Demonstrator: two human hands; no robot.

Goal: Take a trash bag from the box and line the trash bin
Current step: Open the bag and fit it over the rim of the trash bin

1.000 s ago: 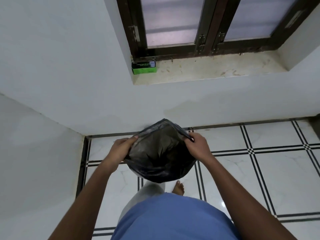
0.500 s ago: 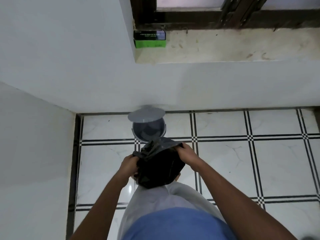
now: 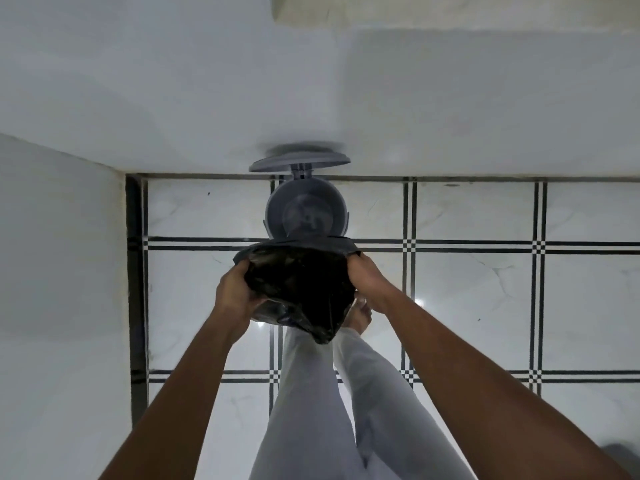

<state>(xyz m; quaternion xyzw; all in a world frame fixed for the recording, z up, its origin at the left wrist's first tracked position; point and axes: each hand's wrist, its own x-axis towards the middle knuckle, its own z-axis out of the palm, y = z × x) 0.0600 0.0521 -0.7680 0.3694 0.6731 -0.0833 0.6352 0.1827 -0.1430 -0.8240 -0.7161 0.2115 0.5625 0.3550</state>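
Two hands hold the black trash bag (image 3: 298, 289) by its mouth, in front of and partly over the near rim of the grey trash bin (image 3: 304, 213), which stands on the tiled floor (image 3: 467, 289) against the wall w/ its lid (image 3: 299, 161) flipped up. Going left to right: left hand (image 3: 235, 299) has fingers curled round the bag's left edge, clamped on the film; bag body hangs between the hands, bunched and tapering to a point lower down over the person's legs (image 3: 311, 393); right hand (image 3: 367, 282) grips the right edge the same way, fingers tucked into the film. Bag isn't in the bin yet, only its far lip seems to reach the rim, and I can't tell if it touches. Risks, as I judge them: bag's bottom is bunched toward the person, not down the bin, so if the mouth goes over the rim first the body may stay outside or trap air & balloon. Thin film could slip from either pinch when stretched, esp. if one side hooks the rim and the other pulls. Bin looks light, so a sideways tug may shove or tip it. Lid stands open above the rim; a knock could drop it onto the hands. Bare foot (image 3: 360, 317) near the bin base could also nudge it.
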